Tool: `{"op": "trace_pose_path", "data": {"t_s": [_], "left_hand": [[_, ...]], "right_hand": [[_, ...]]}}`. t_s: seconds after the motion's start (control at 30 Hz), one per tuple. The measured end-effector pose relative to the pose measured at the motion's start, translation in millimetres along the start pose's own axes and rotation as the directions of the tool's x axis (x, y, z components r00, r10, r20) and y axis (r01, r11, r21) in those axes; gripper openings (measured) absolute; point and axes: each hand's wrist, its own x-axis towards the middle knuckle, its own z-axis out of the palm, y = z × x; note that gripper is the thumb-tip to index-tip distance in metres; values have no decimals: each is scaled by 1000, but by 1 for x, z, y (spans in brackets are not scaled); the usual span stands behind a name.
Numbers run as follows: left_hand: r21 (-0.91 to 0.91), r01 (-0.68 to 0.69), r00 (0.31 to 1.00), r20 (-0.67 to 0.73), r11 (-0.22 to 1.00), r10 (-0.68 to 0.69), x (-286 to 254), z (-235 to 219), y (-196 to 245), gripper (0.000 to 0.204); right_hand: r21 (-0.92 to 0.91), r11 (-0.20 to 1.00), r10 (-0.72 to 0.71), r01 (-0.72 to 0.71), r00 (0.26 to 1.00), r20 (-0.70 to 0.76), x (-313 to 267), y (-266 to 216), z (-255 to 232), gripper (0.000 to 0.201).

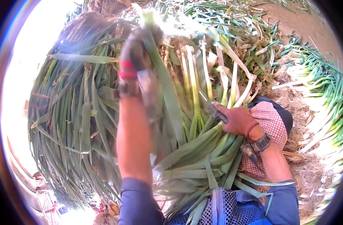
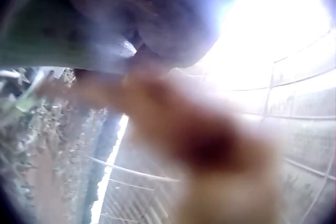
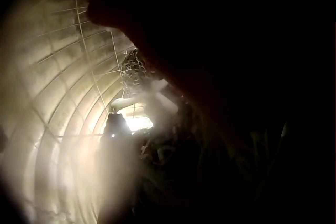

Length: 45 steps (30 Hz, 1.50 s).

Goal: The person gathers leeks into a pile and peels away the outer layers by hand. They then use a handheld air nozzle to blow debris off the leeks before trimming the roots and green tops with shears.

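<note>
In the head view my left hand, in a dark glove with a red cuff, is raised at the upper middle and blurred. It grips a leek; the pale end shows above the fist and broad green leaves hang below. My right hand, in a reddish glove, holds a small knife with a thin pale blade pointing up and left. Beneath that hand lie several leeks with white stalks and green leaves. The left wrist view shows the dark glove against a green leaf. The right wrist view is mostly dark.
A large heap of leeks stands at the left, roots toward the back. More leeks lie in a row along the right, beside straw-like roots. Leaf scraps cover the back. A checked cloth is near my right wrist.
</note>
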Motion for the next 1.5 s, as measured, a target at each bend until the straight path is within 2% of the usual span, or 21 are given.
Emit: {"op": "trace_pose_path", "data": {"t_s": [0.03, 0.07, 0.13, 0.2, 0.23, 0.27, 0.3, 0.33, 0.37, 0.43, 0.47, 0.53, 0.63, 0.83, 0.97, 1.07, 1.13, 1.27, 1.33, 1.4, 1.5], "left_hand": [[-10, -107, 982, 153, 994, 107, 21, -5, 13, 38], [-20, 3, 998, -70, 1000, -5, 25, 14, 28, 51], [293, -27, 986, -149, 956, 74, 23, 21, 23, 66], [558, 59, 968, -236, 827, 90, 3, 17, -13, 76], [495, 13, 988, -142, 869, 66, -16, 13, -35, 70], [464, 117, 984, -177, 878, -38, -32, 3, -67, 56], [581, 83, 971, -230, 810, 65, -54, 1, -97, 40], [875, 25, 993, -76, 483, 86, -69, -21, -136, 39], [780, 124, 988, -41, 613, -149, -97, -16, -147, 40], [947, 230, 906, -125, 224, -404, -134, 2, -161, 45], [946, 231, 907, -125, 226, -403, -146, 11, -167, 45], [994, 108, 930, -112, -29, -350, -161, 25, -175, 48], [981, 191, 854, -158, 16, -495, -151, 24, -178, 49], [981, 196, 809, -154, 12, -568, -160, 35, -160, 44], [980, 178, 848, -110, 83, -519, -186, 38, -152, 44], [989, 138, 804, -86, 45, -588, -204, 40, -154, 49], [991, 42, 821, 36, 124, -570, -218, 52, -148, 50], [982, 32, 705, 111, 187, -700, -231, 71, -137, 51], [971, -37, 734, 187, 236, -653, -242, 78, -147, 50], [903, -212, 809, 377, 374, -451, -248, 83, -148, 45], [893, -118, 793, 348, 435, -500, -229, 77, -127, 43]], "right_hand": [[28, 1000, 10, -9, 1000, -16, -1, 3, 1, 85], [28, 1000, 9, -9, 1000, -15, -2, 6, 0, 85], [148, 986, 96, -79, 989, -111, -4, 9, -3, 85], [175, 979, 129, -102, 979, -155, -5, 11, -1, 86], [201, 971, 167, -127, 967, -194, -6, 12, 1, 86], [203, 971, 168, -128, 967, -193, -8, 9, -1, 86], [215, 968, 156, -127, 980, -122, -12, 4, -7, 87], [226, 966, 141, -127, 989, -50, -15, -1, -12, 87], [233, 968, 96, -93, 995, -1, -18, -4, -14, 89], [190, 978, 87, -86, 996, 2, -13, -6, -10, 89], [149, 986, 80, -80, 997, 3, -11, -6, -8, 89], [141, 985, 104, -103, 995, -1, -3, 2, -3, 88], [118, 989, 88, -92, 995, 42, -9, 0, -7, 88], [103, 984, 138, -142, 989, 50, -26, 0, -13, 88], [144, 989, 30, -31, 999, 11, -46, -9, -13, 89], [175, 984, 32, -23, 998, -45, -49, -15, -19, 89], [143, 990, 20, -17, 1000, -17, -48, -20, -26, 89], [31, 999, -24, 25, 999, -25, -49, -22, -27, 89], [40, 999, 5, -4, 999, -31, -44, -16, -33, 90], [82, 992, 110, -97, 980, -166, -38, -2, -30, 93], [77, 991, 124, -111, 971, -204, -40, 7, -21, 92]]}}
